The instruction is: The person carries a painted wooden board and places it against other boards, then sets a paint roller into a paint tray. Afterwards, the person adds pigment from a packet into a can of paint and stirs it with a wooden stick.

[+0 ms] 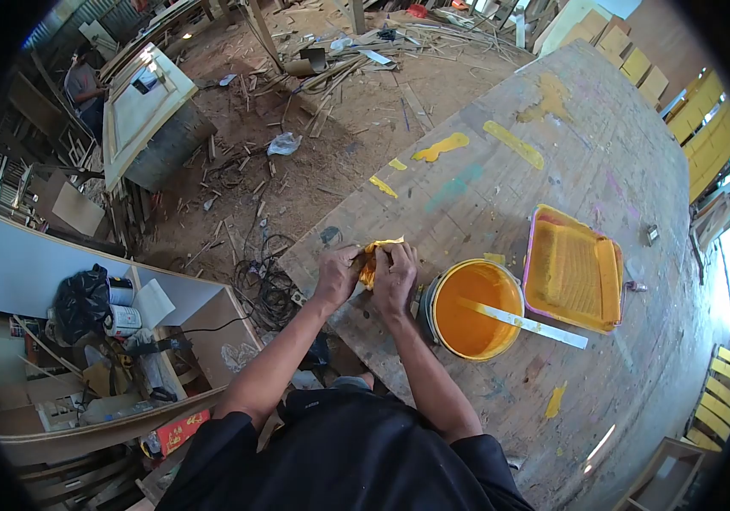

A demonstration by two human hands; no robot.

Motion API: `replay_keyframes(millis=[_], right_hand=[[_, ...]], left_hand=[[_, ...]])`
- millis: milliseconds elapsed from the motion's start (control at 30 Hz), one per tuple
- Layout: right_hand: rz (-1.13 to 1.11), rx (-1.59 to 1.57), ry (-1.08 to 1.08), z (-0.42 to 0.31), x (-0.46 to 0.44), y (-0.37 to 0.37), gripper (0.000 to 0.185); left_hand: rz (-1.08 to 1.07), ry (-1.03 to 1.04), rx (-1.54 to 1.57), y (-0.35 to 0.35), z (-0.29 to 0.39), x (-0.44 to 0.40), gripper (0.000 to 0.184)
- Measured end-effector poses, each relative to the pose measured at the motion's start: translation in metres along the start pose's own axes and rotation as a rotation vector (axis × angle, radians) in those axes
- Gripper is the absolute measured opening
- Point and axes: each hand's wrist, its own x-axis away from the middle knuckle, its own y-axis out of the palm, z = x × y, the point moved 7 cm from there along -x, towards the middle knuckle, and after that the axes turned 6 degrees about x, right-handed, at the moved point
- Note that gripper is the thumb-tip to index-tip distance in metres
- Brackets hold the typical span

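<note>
Both my hands are at the near left edge of the work table, over its surface. Between them is a crumpled yellow-orange piece (369,271); whether it is cloth or thin plastic I cannot tell. My left hand (337,277) pinches its left side. The fingers of my right hand (395,279) are closed on its right side. Just right of my right hand stands an open bucket (430,322) of orange-yellow paint. A flat pale stick (548,330) leans in the paint and juts over the rim. Beyond it lies a paint tray (565,272) with a paint-covered roller (610,279) along its right side.
The wooden table (476,230) bears dried paint patches. A small metal piece (653,232) lies right of the tray. At left stands a cabinet (186,298) holding cans and a black bag (82,302). Cables (275,289) and wood scraps cover the floor. Another person (84,89) sits far left.
</note>
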Motion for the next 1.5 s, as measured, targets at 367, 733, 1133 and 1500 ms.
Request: replay_keyframes(millis=[367, 733, 1133, 1500], right_hand=[[-0.096, -0.169, 0.112, 0.016, 0.018, 0.006, 0.021], [0.032, -0.068, -0.005, 0.017, 0.017, 0.015, 0.008], [0.015, 0.141, -0.168, 0.028, 0.023, 0.018, 0.011], [-0.057, 0.132, 0.001, 0.029, 0.024, 0.013, 0.014]], left_hand=[[-0.021, -0.062, 0.126, -0.004, -0.016, -0.015, 0.017], [0.070, 0.137, -0.228, -0.005, 0.036, -0.011, 0.015], [0.072, 0.116, -0.188, 0.004, -0.002, 0.005, 0.022], [0.053, -0.009, -0.048, 0.009, -0.010, 0.002, 0.017]])
